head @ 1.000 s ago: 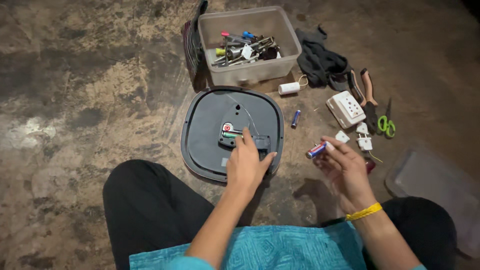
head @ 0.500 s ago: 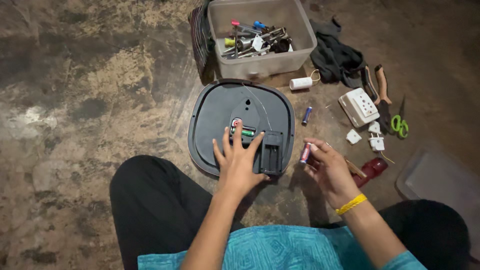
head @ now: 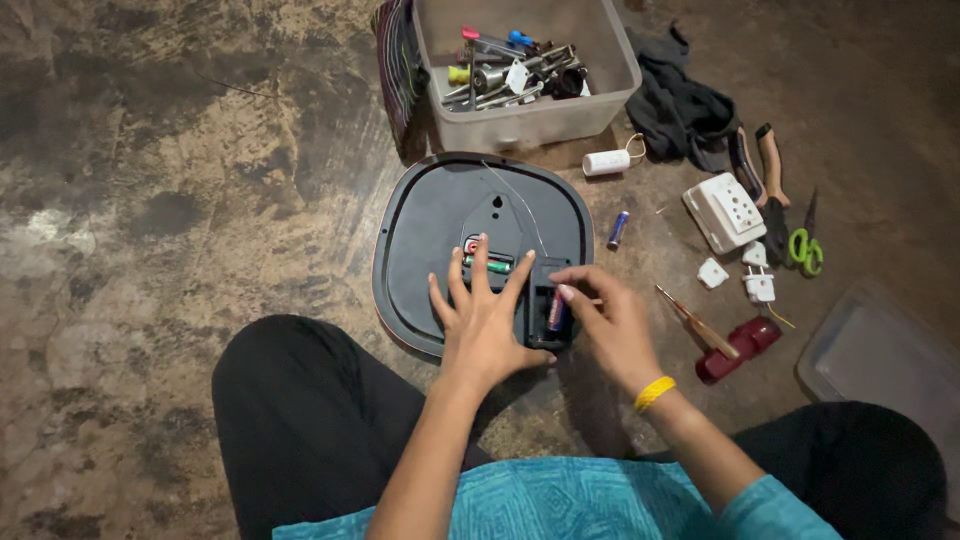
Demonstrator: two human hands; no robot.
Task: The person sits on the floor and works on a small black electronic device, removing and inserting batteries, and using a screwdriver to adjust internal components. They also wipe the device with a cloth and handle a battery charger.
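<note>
- Left hand (head: 487,318): flat, fingers spread wide, pressing on the back of the clock case (head: 445,215); holds nothing, and appears to steady the case against the floor.
- Right hand (head: 608,322): fingers pinched narrow on a small battery (head: 556,309), held end-down at the black battery compartment (head: 548,318) near the case's lower right edge (a yellow wristband (head: 653,392) sits on this wrist).
- Clock case: dark, rounded-square, lying face down on the floor (head: 170,200) just ahead of the person's knees; a green cell (head: 492,265) shows at the centre mechanism, by the left fingertips.
- Just right of the case: a loose battery (head: 618,229), a screwdriver (head: 690,318) and a red part (head: 738,346), within reach of the right hand.
- Farther right: white socket (head: 725,211), white plugs (head: 757,280), green-handled scissors (head: 804,247), pliers (head: 770,165), a clear lid (head: 880,350).
- Far edge: clear tool tub (head: 530,115), white capacitor (head: 606,161), dark cloth (head: 680,105).
</note>
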